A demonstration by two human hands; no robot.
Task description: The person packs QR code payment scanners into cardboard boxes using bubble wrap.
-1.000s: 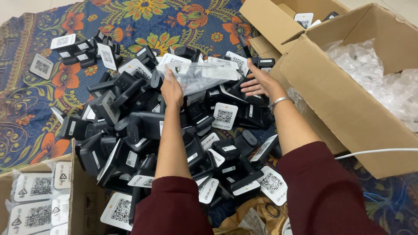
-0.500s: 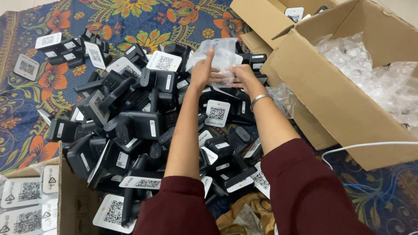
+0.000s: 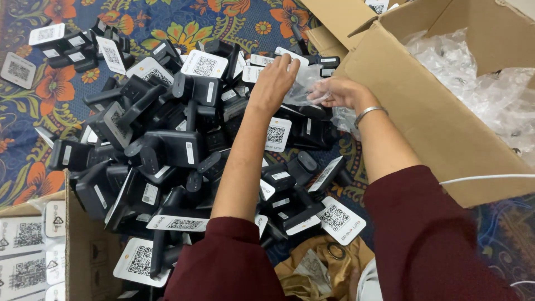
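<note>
Both hands pinch 1 clear plastic bag (image 3: 304,89), left hand (image 3: 274,83) and right hand (image 3: 340,92), by the cardboard box (image 3: 423,117); thin film may tear; black devices (image 3: 167,145) could topple.

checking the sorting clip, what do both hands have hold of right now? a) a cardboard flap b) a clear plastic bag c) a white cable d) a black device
b: the left hand and right hand both pinch a crumpled clear plastic bag above the pile of black devices, beside the cardboard box.
</note>
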